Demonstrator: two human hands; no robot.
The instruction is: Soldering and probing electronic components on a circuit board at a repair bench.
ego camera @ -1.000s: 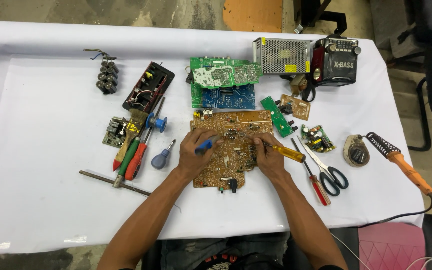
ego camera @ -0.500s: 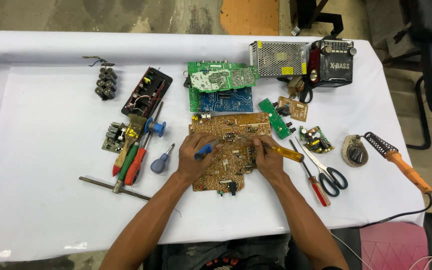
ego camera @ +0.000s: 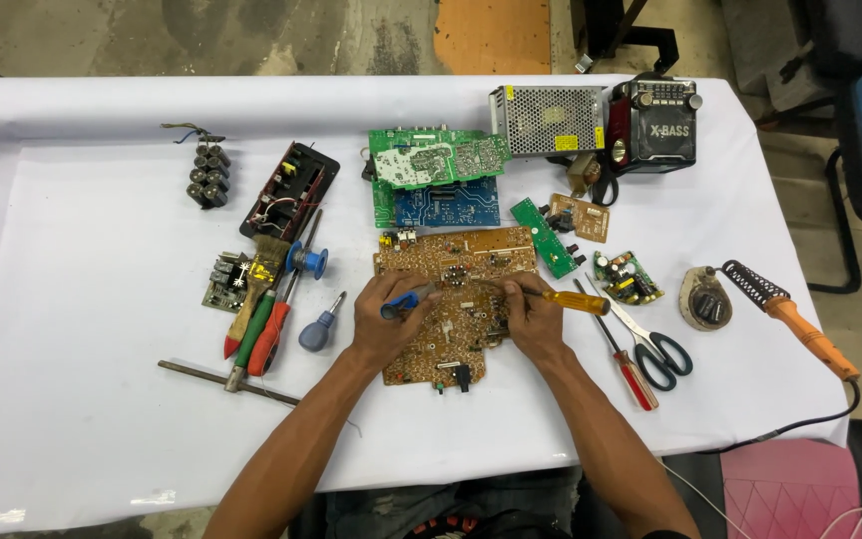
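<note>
1. Looking down from the head view: both hands rest on the brown circuit board [ego camera: 456, 299], which lies flat at the middle of the white table [ego camera: 82, 399], just below the green board [ego camera: 436, 158] and the blue board [ego camera: 448, 205].
2. Left hand [ego camera: 386, 324] has its fingers curled tight round a blue-handled tool [ego camera: 401, 302], tip aimed right and slightly up across the board.
3. Right hand [ego camera: 531, 319] is closed on a yellow-handled screwdriver [ego camera: 571, 299]; its long axis runs nearly level, handle out to the right, shaft pointing left toward the board's centre.
4. The two tips come in from opposite sides and lie near each other; the left hand's tip looks the nearer to the spot between them, though whether either touches the board I cannot tell.
5. Scissors [ego camera: 655, 349] and a red screwdriver [ego camera: 631, 369] lie just right of the right hand; a soldering iron [ego camera: 800, 324] sits well apart.
6. Against the earlier frames: both hands hold the same places and grips, and the board has not shifted.
</note>
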